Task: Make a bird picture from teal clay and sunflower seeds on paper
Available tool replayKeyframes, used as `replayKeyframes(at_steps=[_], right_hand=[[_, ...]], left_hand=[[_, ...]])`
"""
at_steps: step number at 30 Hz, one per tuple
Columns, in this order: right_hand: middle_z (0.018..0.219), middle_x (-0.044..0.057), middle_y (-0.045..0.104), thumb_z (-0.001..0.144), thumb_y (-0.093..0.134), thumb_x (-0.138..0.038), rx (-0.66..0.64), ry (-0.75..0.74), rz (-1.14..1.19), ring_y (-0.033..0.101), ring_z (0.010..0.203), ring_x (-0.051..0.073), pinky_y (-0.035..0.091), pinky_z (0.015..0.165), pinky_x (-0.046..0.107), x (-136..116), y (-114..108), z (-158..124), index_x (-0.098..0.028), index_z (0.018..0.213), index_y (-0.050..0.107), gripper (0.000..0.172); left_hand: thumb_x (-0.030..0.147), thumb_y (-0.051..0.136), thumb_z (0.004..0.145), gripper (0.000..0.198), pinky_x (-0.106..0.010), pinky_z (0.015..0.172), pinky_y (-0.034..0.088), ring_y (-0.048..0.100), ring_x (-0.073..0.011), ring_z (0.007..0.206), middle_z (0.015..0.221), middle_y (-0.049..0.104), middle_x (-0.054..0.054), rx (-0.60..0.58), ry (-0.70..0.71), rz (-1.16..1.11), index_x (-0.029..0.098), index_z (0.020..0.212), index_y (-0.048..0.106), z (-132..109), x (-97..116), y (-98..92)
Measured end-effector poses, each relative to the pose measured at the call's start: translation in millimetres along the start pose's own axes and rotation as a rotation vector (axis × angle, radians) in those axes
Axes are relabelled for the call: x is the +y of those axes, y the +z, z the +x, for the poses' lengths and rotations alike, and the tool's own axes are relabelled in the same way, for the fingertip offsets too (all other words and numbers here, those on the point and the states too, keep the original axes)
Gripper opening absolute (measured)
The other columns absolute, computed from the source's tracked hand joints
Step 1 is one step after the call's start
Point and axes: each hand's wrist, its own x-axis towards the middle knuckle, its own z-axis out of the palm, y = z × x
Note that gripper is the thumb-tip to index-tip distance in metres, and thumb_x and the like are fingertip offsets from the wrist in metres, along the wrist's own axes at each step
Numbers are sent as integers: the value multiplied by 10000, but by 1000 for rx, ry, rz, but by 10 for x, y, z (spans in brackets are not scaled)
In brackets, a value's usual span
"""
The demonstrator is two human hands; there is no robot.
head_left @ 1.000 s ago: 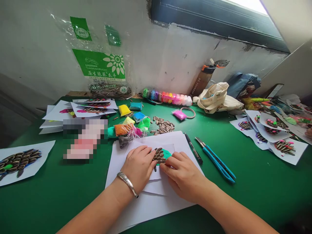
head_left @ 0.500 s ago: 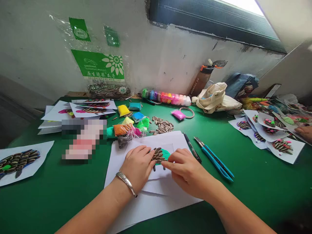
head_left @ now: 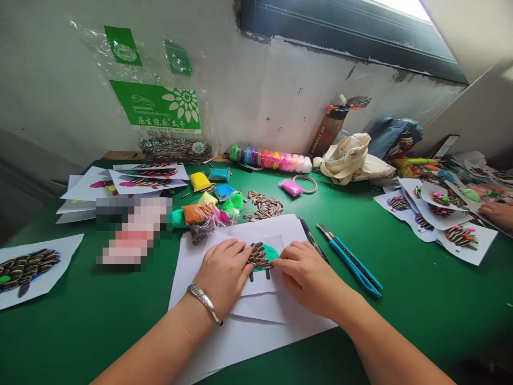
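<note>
A green clay shape [head_left: 271, 253] partly covered with striped sunflower seeds [head_left: 257, 254] lies on a small white paper [head_left: 264, 286] atop larger sheets. My left hand [head_left: 224, 272] rests flat on the paper, fingers stretched out against the seeds' left side. My right hand [head_left: 304, 278] sits just right of the clay, its fingers curled and pressed down by the shape's lower edge; what they pinch is hidden. A loose pile of seeds [head_left: 264, 206] lies behind the paper.
Clay packets [head_left: 208, 208] sit left of the seed pile, a row of clay tubs [head_left: 272, 159] by the wall. A pen [head_left: 312, 240] and blue utility knife [head_left: 352, 262] lie right. Finished seed pictures [head_left: 457, 235] and another person's hand [head_left: 499, 214] are far right.
My right hand shifted slightly right and down along the clay's edge. A dark seed now stands below the shape. My left hand stayed put.
</note>
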Motion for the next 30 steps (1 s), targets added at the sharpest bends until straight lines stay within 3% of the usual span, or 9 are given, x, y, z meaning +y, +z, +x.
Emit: replayKeyframes(at_steps=[7, 14, 19, 22, 25, 30], right_hand=[[735, 26, 593, 807, 507, -49, -8, 8, 19, 465, 745, 157, 303, 679, 296, 35, 27, -5, -194, 764, 649, 208], [821, 49, 653, 853, 476, -83, 126, 72, 21, 532, 795, 173, 345, 699, 290, 220, -126, 117, -210, 951, 699, 275], [814, 58, 662, 886, 447, -131, 39, 45, -145, 552, 804, 162, 357, 694, 257, 251, -235, 578, -200, 890, 711, 273], [790, 68, 663, 885, 436, -147, -69, 40, -344, 563, 785, 165, 359, 689, 257, 203, -142, 940, -184, 811, 701, 278], [812, 99, 673, 861, 450, -153, -78, 22, -390, 577, 809, 195, 368, 694, 279, 118, -8, 1224, -165, 789, 688, 249], [821, 129, 675, 764, 517, -94, -118, -34, -418, 598, 841, 237, 387, 728, 318, -8, 105, 1424, -146, 780, 672, 164]], left_hand=[[221, 514, 875, 295, -486, 976, 414, 504, -283, 1156, 1175, 641, -75, 3, -9, 0, 168, 1146, 618, -2, -2, 11], [207, 498, 875, 291, -478, 966, 426, 514, -278, 1137, 1165, 641, -81, -15, -5, 0, 170, 1140, 614, 7, 24, -24], [202, 486, 877, 302, -478, 960, 428, 504, -287, 1145, 1183, 631, -85, -38, -20, 11, 162, 1152, 603, -2, 39, -27], [199, 476, 879, 311, -475, 952, 432, 508, -286, 1133, 1175, 631, -91, -42, -22, 25, 155, 1164, 592, -13, 45, -24], [191, 483, 869, 289, -460, 936, 439, 515, -276, 1109, 1145, 638, -85, -42, -20, 24, 168, 1133, 600, -19, 53, -31], [191, 494, 863, 288, -443, 906, 451, 524, -259, 1066, 1110, 642, -72, -41, -23, 1, 184, 1134, 591, -27, 68, -42]])
